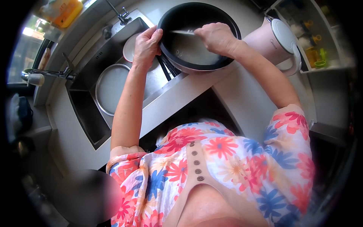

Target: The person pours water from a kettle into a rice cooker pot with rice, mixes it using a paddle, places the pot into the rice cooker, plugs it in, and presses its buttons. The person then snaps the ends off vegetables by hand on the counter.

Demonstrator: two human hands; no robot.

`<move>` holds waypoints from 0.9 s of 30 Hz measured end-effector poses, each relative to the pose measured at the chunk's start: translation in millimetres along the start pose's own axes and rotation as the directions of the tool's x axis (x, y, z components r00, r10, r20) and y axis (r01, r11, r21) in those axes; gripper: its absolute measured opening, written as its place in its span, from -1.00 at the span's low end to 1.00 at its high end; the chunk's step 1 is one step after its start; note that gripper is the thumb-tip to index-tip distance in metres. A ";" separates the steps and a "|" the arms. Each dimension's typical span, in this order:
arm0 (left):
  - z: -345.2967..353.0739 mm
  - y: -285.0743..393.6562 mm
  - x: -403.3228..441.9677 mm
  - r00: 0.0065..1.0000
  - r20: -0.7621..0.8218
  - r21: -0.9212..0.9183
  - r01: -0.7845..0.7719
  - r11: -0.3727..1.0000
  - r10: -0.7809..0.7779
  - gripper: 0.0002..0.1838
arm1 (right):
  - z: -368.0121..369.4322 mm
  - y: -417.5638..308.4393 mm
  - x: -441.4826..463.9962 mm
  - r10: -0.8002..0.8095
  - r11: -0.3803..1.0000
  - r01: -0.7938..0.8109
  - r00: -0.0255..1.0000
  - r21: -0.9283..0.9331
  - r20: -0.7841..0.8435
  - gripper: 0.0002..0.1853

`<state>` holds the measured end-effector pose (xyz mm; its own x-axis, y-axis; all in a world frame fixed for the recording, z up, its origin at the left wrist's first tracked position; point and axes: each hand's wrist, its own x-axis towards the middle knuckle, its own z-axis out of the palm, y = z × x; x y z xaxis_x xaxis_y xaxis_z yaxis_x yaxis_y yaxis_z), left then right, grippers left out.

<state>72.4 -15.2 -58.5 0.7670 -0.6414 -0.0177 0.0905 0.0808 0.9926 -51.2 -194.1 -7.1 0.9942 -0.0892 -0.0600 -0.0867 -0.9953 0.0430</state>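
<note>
A deep pot [199, 68] with a black inside stands at the counter's edge beside the sink, with cloudy whitish liquid [193, 53] in its bottom. My left hand [147, 44] grips its left rim, thumb on top. Over the pot's opening, my right hand [217, 37] is closed round a slim, pale utensil [182, 32] that points left. Its kind cannot be made out, since my fingers cover part of it.
A metal sink [85, 102] at left holds a large round pan or lid [113, 89] and a red-rimmed white bowl [129, 49]. Taps [123, 17] rise behind it. To the right are a pink kettle [266, 41] and a white shelf unit [329, 34] with small items.
</note>
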 end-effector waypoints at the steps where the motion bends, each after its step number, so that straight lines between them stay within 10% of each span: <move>1: -1.4 -0.9 -0.1 1.000 -0.001 -0.008 0.000 1.000 0.000 -0.68 | 0.9 -5.2 -2.4 -0.055 0.998 0.055 0.998 0.008 0.037 -0.79; 9: -7.7 -5.8 2.1 0.999 0.040 -0.005 -0.006 1.000 0.007 -0.60 | -11.1 14.3 -4.9 0.105 0.994 -0.106 0.994 -0.027 -0.037 -0.73; 18: -8.5 -11.0 3.1 0.999 0.037 0.000 -0.007 1.000 0.007 -0.60 | -18.4 0.1 -26.4 -0.172 0.965 0.140 0.977 0.223 0.129 -0.67; 22: -7.1 -10.2 2.2 1.000 0.028 -0.005 -0.003 1.000 0.004 -0.59 | -39.2 7.4 -17.5 -0.101 0.809 -0.182 0.893 0.559 0.438 -0.71; 27: -8.3 -12.5 3.7 1.000 0.022 -0.001 0.003 1.000 -0.003 -0.60 | -27.9 38.6 -0.4 0.056 0.911 -0.143 0.972 0.387 0.228 -0.79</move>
<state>79.4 -12.2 -71.9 0.7527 -0.6581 -0.0178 0.0930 0.0796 0.9925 -53.1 -231.4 22.4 0.9470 -0.1512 -0.2834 -0.2461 -0.9085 -0.3378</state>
